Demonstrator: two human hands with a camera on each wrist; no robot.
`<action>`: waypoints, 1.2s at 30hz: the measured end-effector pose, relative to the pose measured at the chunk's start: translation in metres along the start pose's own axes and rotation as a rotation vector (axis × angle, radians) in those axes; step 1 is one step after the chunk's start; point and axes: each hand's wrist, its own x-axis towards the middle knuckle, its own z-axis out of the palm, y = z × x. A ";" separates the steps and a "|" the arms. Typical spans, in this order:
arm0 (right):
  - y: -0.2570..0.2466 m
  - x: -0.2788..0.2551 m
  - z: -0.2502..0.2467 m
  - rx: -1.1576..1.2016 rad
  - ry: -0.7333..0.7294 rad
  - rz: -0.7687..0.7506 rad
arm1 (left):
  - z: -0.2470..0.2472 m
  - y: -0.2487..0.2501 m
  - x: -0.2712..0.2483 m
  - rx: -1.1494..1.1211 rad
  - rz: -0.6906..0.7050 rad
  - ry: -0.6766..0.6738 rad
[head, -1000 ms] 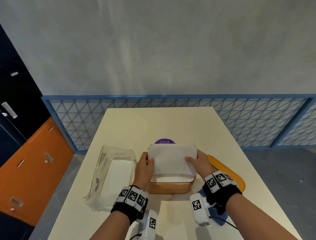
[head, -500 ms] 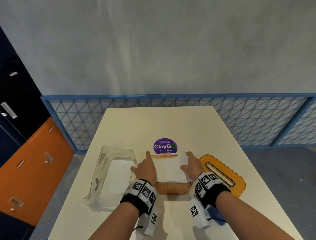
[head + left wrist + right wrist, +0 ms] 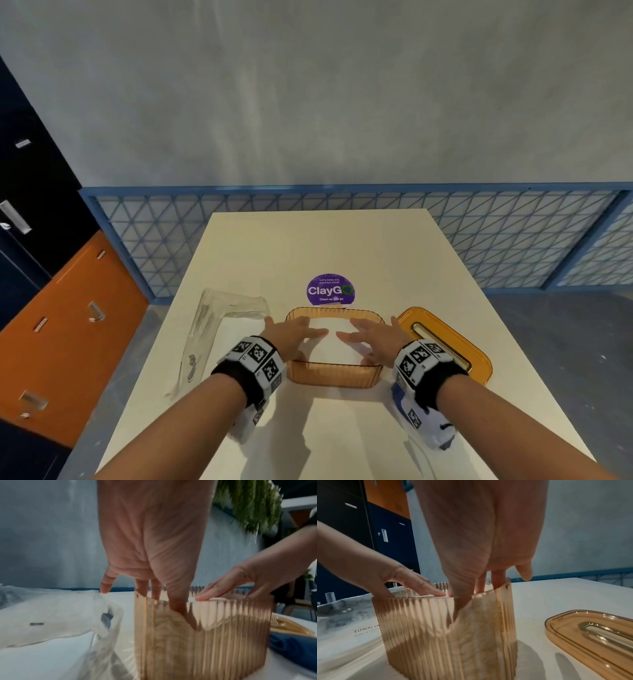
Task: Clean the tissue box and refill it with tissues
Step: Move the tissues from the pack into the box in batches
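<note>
From the head cam, both the left hand (image 3: 294, 337) and right hand (image 3: 371, 339) lie flat with straight fingers, pressing the white tissues (image 3: 334, 346) down into the amber tissue box (image 3: 334, 378), gripping nothing; the lid (image 3: 445, 342) sits off, right of the box, and the clear tissue wrapper (image 3: 219, 329) lies left of it. Left wrist cam: straight fingers (image 3: 155, 588) reaching down inside the box. Right wrist cam shows the same, so refilling looks nearly done and the lid's still left.
</note>
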 end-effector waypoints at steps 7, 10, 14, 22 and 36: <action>0.008 0.006 0.000 -0.045 -0.110 -0.002 | 0.009 0.006 0.006 0.132 0.016 0.014; 0.007 0.005 0.001 -0.046 -0.115 0.000 | 0.011 0.006 0.006 0.217 0.017 0.078; 0.005 -0.001 -0.006 0.027 -0.018 0.048 | 0.009 0.005 0.001 0.070 0.011 0.210; 0.032 -0.013 -0.007 0.446 0.367 0.243 | 0.041 -0.058 -0.008 -0.552 -0.605 0.420; 0.026 -0.002 0.003 0.563 0.232 0.291 | 0.078 -0.044 0.004 -0.346 -0.776 0.088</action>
